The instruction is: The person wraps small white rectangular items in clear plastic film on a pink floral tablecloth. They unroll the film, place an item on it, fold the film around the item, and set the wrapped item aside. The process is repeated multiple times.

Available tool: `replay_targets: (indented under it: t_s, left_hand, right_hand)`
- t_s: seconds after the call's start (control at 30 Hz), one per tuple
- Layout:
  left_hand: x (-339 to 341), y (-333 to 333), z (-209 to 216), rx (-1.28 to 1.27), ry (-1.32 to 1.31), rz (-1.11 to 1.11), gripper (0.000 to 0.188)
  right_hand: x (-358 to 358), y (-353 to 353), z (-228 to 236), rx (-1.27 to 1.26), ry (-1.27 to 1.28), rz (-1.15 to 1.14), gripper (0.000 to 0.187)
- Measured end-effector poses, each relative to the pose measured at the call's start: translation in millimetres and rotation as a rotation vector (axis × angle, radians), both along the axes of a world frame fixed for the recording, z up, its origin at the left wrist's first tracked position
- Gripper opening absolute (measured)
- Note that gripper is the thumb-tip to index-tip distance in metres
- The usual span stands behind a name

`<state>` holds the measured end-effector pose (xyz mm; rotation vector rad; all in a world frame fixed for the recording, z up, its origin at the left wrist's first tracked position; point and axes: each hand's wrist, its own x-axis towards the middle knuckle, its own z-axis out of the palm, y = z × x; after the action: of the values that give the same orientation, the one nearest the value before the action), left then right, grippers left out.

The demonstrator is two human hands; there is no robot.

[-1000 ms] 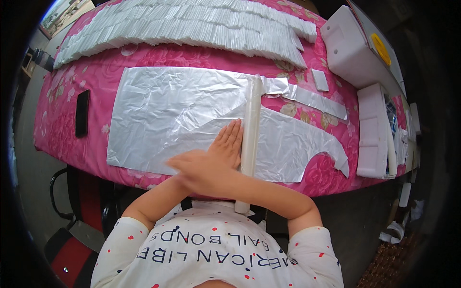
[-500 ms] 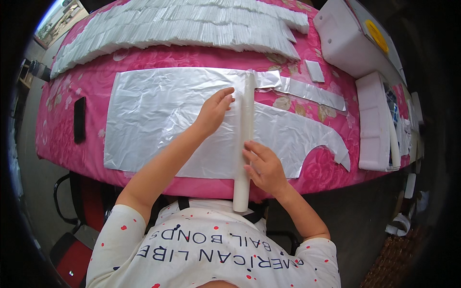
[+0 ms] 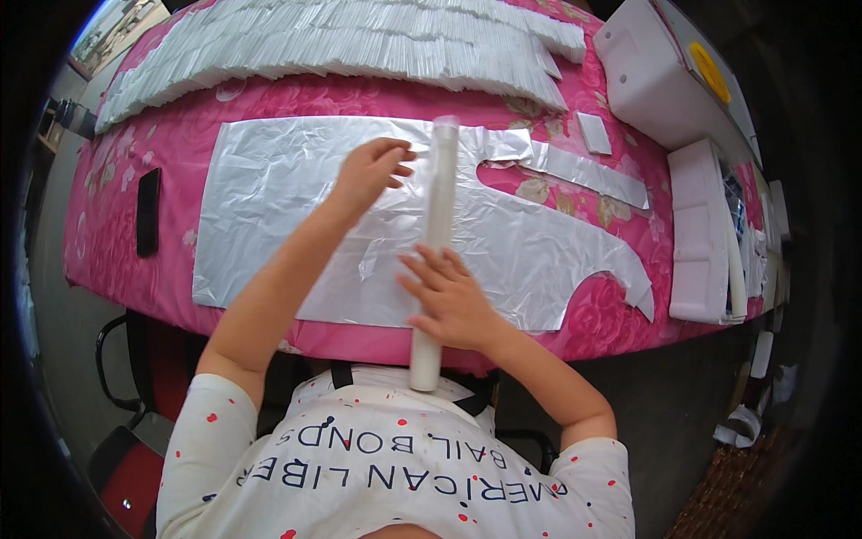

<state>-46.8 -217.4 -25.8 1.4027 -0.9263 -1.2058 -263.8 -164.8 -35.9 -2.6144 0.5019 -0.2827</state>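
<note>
A thin, shiny whitish plastic apron (image 3: 296, 207) lies spread out on the table, its curved cut-outs and a long strap (image 3: 593, 176) toward the right. Across it, roughly from far to near, rests a pale tube (image 3: 441, 193), its near end reaching over the table edge to my waist. My right hand (image 3: 449, 301) lies on the lower part of this tube, fingers spread out. To the left of the tube's far half, my left hand (image 3: 373, 172) hovers just over the plastic with its fingers apart and nothing in them.
Rows of folded white plastic packets (image 3: 359, 54) fill the table's far side. One small white packet (image 3: 593, 134) lies apart. A black phone (image 3: 148, 212) is at left. White foam boxes (image 3: 696, 234) stand at right. The tablecloth (image 3: 108, 207) is pink and floral.
The tube has shifted left across the apron, and my right hand has moved left with it, now flatter on top. My left hand has also moved left and slightly away from me.
</note>
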Motion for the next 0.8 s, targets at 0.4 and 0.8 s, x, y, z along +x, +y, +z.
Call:
replay_targets:
  t_s: [0.4, 0.8]
  left_hand:
    - [123, 213, -1, 0.071, -0.193, 0.347, 0.028]
    - [71, 280, -10, 0.169, -1.107, 0.422, 0.062]
  right_hand:
    - [133, 9, 20, 0.3, -0.337, 0.282, 0.035]
    - [264, -1, -22, -0.178, -0.113, 0.409, 0.058]
